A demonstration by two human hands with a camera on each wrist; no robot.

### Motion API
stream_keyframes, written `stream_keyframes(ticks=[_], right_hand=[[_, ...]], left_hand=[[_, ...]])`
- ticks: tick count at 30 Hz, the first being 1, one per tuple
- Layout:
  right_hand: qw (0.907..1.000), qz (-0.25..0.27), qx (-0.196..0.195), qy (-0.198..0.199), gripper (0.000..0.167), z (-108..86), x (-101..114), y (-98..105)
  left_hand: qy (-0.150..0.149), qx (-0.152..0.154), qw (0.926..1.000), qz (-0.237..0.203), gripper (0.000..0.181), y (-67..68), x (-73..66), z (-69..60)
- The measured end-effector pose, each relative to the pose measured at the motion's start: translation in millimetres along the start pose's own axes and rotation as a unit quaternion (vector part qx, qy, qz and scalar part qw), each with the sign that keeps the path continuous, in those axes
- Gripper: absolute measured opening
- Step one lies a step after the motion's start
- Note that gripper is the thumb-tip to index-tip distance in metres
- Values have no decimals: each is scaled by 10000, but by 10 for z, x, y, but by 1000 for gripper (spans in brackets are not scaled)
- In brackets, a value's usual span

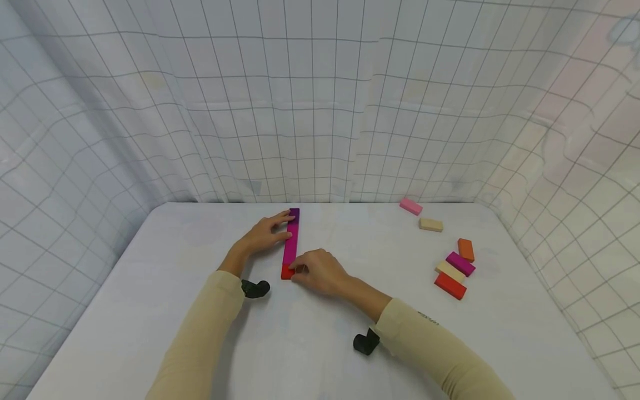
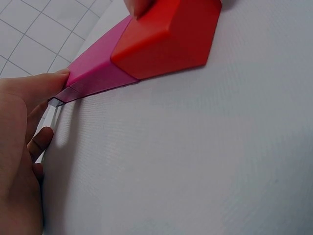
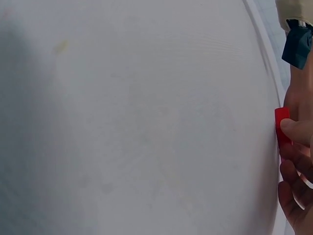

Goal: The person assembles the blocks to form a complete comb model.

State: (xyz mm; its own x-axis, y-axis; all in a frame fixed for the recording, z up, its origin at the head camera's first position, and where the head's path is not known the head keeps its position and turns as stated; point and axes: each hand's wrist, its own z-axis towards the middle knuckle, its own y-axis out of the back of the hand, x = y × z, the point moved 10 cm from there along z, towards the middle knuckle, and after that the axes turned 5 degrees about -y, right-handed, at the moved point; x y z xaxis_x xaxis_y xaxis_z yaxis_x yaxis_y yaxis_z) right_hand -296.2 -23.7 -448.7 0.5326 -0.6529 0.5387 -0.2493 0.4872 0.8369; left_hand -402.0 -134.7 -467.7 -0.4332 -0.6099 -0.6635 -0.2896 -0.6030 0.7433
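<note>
A straight row of blocks lies on the table, with a purple block (image 1: 295, 213) at its far end, magenta blocks (image 1: 291, 244) along the middle and a red block (image 1: 285, 274) at the near end. My left hand (image 1: 261, 235) rests its fingers against the row's left side and far part. Thumb and fingers of my right hand (image 1: 321, 272) pinch the red block at the near end. In the left wrist view the red block (image 2: 166, 39) touches the magenta one (image 2: 95, 61). The right wrist view has the red block (image 3: 281, 120) under a fingertip.
On the right of the white table (image 1: 320, 344) lie loose blocks: pink (image 1: 411, 206), cream (image 1: 431, 224), orange (image 1: 466, 250), magenta (image 1: 460, 264), another cream (image 1: 450, 272) and red (image 1: 450, 286). A gridded curtain (image 1: 320, 111) surrounds the table's back and sides.
</note>
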Motion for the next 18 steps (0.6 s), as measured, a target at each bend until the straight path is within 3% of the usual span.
stream_keyframes(ticks=[9, 18], right_hand=[[9999, -1, 113, 77, 27, -40, -35, 5], [9998, -6, 133, -179, 30, -167, -196, 189]], left_hand=[[20, 29, 10000, 38, 56, -21, 19, -14], [83, 26, 9999, 76, 56, -11, 39, -24]])
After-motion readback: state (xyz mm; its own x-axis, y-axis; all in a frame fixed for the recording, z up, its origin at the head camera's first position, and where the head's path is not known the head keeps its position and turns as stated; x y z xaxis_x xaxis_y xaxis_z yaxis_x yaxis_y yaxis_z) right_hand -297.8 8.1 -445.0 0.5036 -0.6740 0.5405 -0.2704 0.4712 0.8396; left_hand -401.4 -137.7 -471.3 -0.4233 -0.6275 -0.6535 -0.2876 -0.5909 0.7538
